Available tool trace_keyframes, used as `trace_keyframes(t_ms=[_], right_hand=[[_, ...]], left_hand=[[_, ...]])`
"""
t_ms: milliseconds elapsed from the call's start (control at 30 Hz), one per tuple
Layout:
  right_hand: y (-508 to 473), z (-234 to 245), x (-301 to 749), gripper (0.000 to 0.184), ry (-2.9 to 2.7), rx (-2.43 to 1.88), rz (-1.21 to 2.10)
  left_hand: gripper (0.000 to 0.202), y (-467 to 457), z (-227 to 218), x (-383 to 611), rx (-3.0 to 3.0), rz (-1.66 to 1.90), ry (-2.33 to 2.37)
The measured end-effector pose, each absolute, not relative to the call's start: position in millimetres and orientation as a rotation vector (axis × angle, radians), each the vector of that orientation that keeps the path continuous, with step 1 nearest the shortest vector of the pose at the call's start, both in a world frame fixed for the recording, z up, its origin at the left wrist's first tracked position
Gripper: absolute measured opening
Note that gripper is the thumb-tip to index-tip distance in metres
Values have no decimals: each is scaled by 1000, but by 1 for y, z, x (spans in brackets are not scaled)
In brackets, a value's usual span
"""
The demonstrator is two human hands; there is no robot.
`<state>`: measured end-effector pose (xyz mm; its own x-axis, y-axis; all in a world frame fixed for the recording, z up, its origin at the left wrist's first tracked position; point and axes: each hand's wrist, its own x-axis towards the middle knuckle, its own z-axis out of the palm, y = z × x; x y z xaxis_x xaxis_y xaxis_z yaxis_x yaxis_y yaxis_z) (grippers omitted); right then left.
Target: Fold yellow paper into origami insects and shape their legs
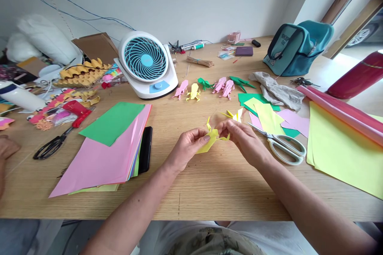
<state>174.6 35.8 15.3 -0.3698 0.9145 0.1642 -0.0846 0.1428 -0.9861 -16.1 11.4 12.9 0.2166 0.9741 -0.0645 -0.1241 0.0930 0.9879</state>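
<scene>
Between thumb and fingers, my left hand grips a folded yellow paper frog just above the table. Thin bent legs stick out from its body. My right hand pinches at the frog's right upper side; its fingertips partly cover that spot. Behind my right fingers lies another yellow folded paper piece, partly hidden. Scissors with pale handles lie beside my right hand. Farther back stand finished paper frogs: a yellow one, several pink ones and green ones.
Coloured paper sheets and a black phone lie left, near black-handled scissors. A white fan stands behind. Paper scraps, yellow sheets, a red bottle and a teal bag occupy the right. Another person's hand rests far left.
</scene>
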Motion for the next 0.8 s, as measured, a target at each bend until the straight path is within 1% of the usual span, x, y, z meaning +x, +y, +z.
trace_keyframes(t_ms=[100, 133, 167, 267, 300, 333, 367, 433, 467, 500, 567, 633, 733, 800], right_hand=[[39, 13, 178, 24, -1479, -780, 1337], [39, 13, 178, 23, -1512, -762, 1312], [39, 13, 179, 28, -1556, -739, 1294], [37, 14, 177, 56, -1655, -667, 1338], [35, 14, 176, 62, -1649, -649, 1390], [34, 15, 174, 63, -1622, -636, 1462], [32, 15, 173, 58, -1580, -626, 1547], [29, 16, 169, 40, -1483, -607, 1723], [27, 17, 167, 34, -1444, -597, 1795], [26, 18, 165, 32, -1418, -585, 1843], [25, 20, 163, 31, -1392, -567, 1859], [25, 21, 161, 32, -1377, -605, 1794], [29, 20, 161, 37, -1330, -767, 1627], [31, 19, 161, 39, -1288, -852, 1551]], left_hand=[[26, 13, 15, -20, 959, 909, 869], [26, 12, 15, -20, 914, 863, 827], [27, 12, 15, -20, 873, 818, 781], [29, 10, 16, -18, 764, 718, 636], [30, 9, 17, -17, 728, 688, 596], [30, 8, 17, -16, 696, 661, 567], [29, 8, 16, -15, 674, 637, 548], [27, 7, 15, -13, 668, 611, 536], [28, 6, 14, -13, 687, 610, 543], [29, 6, 13, -13, 720, 619, 559], [36, 6, 12, -12, 817, 664, 619], [37, 7, 11, -12, 963, 760, 749], [25, 9, 14, -13, 1245, 977, 973], [21, 9, 16, -14, 1378, 1049, 989]])
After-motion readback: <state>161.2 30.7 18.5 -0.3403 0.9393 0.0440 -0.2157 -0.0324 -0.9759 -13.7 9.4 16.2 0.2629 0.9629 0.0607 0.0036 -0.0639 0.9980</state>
